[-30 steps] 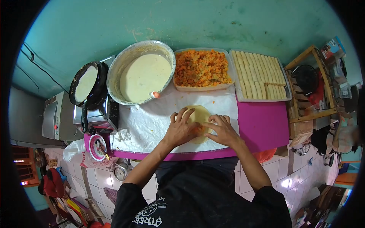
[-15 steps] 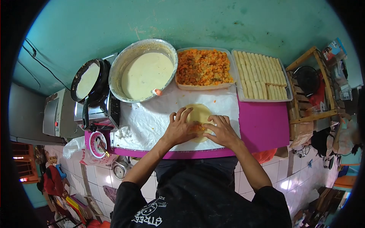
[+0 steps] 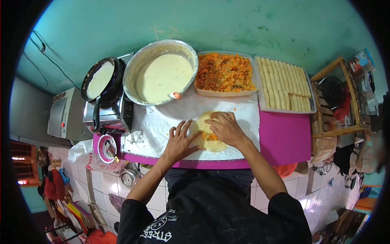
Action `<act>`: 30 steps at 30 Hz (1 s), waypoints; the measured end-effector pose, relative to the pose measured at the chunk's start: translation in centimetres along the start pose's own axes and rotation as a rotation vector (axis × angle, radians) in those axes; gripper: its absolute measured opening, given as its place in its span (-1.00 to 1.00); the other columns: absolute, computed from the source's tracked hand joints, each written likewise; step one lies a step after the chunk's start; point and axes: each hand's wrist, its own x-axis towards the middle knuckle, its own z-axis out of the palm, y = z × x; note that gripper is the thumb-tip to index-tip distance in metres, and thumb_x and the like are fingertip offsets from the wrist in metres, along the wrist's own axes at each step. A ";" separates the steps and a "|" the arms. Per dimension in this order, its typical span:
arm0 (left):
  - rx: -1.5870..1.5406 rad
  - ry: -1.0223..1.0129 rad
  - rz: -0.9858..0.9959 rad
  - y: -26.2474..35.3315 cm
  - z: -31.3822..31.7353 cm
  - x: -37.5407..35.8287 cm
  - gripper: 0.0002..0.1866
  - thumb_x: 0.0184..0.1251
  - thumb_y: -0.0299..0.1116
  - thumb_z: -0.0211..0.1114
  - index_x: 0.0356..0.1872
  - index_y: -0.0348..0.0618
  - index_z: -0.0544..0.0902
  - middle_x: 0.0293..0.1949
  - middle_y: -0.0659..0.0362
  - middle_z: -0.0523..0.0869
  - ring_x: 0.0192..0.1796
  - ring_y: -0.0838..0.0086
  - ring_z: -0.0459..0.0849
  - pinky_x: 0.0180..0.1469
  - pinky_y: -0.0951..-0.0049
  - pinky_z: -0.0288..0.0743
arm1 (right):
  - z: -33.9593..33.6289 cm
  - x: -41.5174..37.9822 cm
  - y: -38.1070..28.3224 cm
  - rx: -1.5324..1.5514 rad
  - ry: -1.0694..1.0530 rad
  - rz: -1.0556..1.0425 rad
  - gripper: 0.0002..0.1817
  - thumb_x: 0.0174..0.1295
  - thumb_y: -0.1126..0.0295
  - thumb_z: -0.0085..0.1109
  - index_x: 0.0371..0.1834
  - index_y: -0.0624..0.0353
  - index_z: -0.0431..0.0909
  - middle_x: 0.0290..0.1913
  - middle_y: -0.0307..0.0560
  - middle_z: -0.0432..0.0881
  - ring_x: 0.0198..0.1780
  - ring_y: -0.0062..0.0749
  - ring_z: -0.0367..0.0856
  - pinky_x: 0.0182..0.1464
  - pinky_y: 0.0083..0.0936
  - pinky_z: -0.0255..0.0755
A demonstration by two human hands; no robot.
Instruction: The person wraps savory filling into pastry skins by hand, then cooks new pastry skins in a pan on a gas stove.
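A round pale-yellow crepe (image 3: pixel 215 147) lies flat on the white sheet in front of me. An orange, diced vegetable filling (image 3: pixel 209 136) sits in a small heap across its middle. My left hand (image 3: pixel 179 140) is at the crepe's left edge, fingers spread and thumb pointing toward the filling, holding nothing. Over the right and upper part of the crepe, my right hand (image 3: pixel 227 129) has its fingers curled and drawn together just above the filling. Those fingers cover that side of the crepe, and whatever is between their tips is hidden.
Behind the sheet (image 3: pixel 156 124) stand a big bowl of batter (image 3: pixel 126 83), a tub of orange filling (image 3: pixel 221 93) and a tray of pale rolls (image 3: pixel 284 110). A frying pan (image 3: pixel 118 75) rests on a stove (image 3: pixel 118 124) at left. A pink-and-white bowl (image 3: pixel 98 153) sits front left.
My left hand has drawn back leftward off the filling, and its fingers have spread. My right hand has moved left and up over the crepe. The view has shifted slightly.
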 end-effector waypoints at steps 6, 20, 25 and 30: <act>0.012 0.002 -0.089 1.3 0.0 -4.5 -0.50 0.27 0.08 0.34 0.22 0.28 0.63 0.48 0.05 0.30 0.51 0.11 0.18 0.35 -0.06 0.16 | 2.9 5.0 0.0 -0.028 -0.257 -0.389 -0.69 0.15 0.48 0.19 -0.03 -0.03 0.70 0.07 -0.24 0.62 0.20 -0.37 0.50 0.29 -0.23 0.22; -0.342 0.348 -0.254 1.6 1.7 -1.2 -0.67 0.24 -0.41 0.38 0.04 0.02 0.68 0.15 0.19 0.64 0.23 0.25 0.53 0.27 0.20 0.23 | -1.5 4.3 0.2 0.042 -0.271 -0.252 -0.93 0.10 0.36 0.37 -0.34 -0.03 0.70 -0.14 -0.26 0.57 0.12 -0.37 0.51 0.26 -0.26 0.20; -0.375 0.291 -0.072 2.8 1.9 0.7 -0.64 0.21 -0.29 0.43 0.06 0.04 0.68 0.14 0.28 0.67 0.24 0.34 0.52 0.28 0.19 0.18 | -0.4 2.3 2.3 0.080 -0.155 -0.155 -0.89 0.10 0.41 0.36 -0.29 -0.06 0.72 -0.06 -0.25 0.57 0.12 -0.36 0.51 0.27 -0.23 0.17; -0.276 0.264 -0.040 3.5 2.5 1.2 -0.62 0.19 -0.28 0.42 0.07 0.08 0.66 0.12 0.35 0.66 0.23 0.38 0.52 0.24 0.15 0.19 | 1.0 0.7 2.8 0.113 -0.068 -0.047 -0.88 0.14 0.35 0.34 -0.25 -0.03 0.73 -0.05 -0.20 0.59 0.14 -0.30 0.50 0.27 -0.26 0.18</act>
